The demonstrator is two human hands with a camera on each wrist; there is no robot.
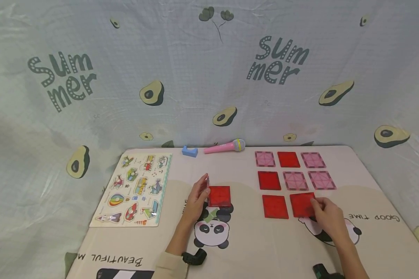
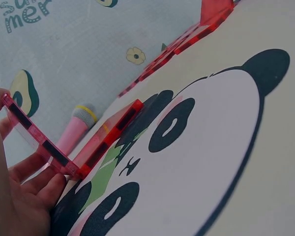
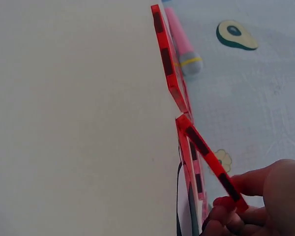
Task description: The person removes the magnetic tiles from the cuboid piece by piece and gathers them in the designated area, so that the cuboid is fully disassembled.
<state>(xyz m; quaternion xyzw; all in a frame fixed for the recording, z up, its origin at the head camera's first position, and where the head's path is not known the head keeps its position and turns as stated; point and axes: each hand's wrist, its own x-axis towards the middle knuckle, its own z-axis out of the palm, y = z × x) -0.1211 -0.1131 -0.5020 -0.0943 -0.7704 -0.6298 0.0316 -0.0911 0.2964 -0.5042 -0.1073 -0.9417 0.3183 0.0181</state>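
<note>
My left hand (image 1: 195, 198) holds a pink magnetic tile (image 2: 38, 136) on edge, fingers behind it. Its lower edge meets a red magnetic tile (image 1: 220, 197) that lies on the cloth over a printed panda. On the right, my right hand (image 1: 329, 217) pinches another red magnetic tile (image 3: 214, 162) by one edge between thumb and fingers. That tile is tilted, with its gripped side raised and its far side low. It belongs to the front of a grouping of red and pink tiles, beside a flat red tile (image 1: 275, 207).
Behind the right hand lie more red tiles (image 1: 269, 181) and pink tiles (image 1: 295, 181) in rows. A pink toy microphone (image 1: 223, 147) and a blue block (image 1: 189, 151) sit at the back edge. The left side has a picture puzzle board (image 1: 130, 190).
</note>
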